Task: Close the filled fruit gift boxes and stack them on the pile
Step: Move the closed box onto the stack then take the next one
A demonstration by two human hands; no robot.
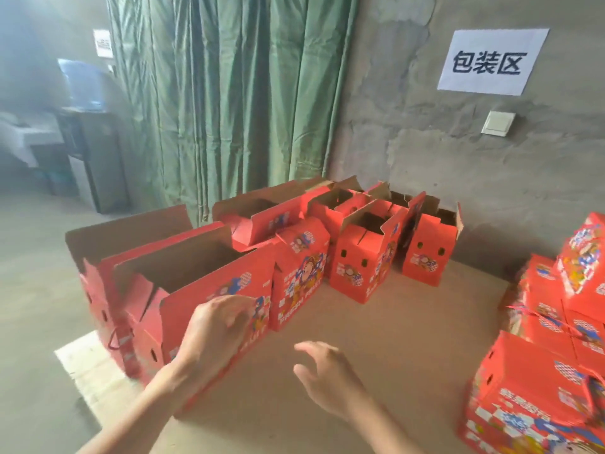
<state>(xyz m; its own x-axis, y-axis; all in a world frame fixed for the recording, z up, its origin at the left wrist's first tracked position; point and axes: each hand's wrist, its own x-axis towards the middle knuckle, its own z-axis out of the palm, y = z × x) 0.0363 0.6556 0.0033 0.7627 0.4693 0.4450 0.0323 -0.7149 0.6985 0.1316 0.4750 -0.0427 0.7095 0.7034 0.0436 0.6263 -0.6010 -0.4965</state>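
Several red fruit gift boxes with open flaps stand in a row on a brown cardboard sheet [409, 329]. The nearest open box [196, 290] is at the left; its inside is not visible. My left hand [214, 332] hovers in front of that box's long printed side, fingers loosely spread, holding nothing. My right hand [324, 378] hangs open above the cardboard, to the right of the box and apart from it. One closed box [299, 273] stands in the row. A pile of closed red boxes [556, 339] rises at the right edge.
More open boxes [363, 253] stand toward the grey wall at the back. A green curtain [222, 99] hangs behind the row. A white paper sign [491, 62] and a light switch [497, 123] are on the wall. A water dispenser [86, 132] stands far left on the concrete floor.
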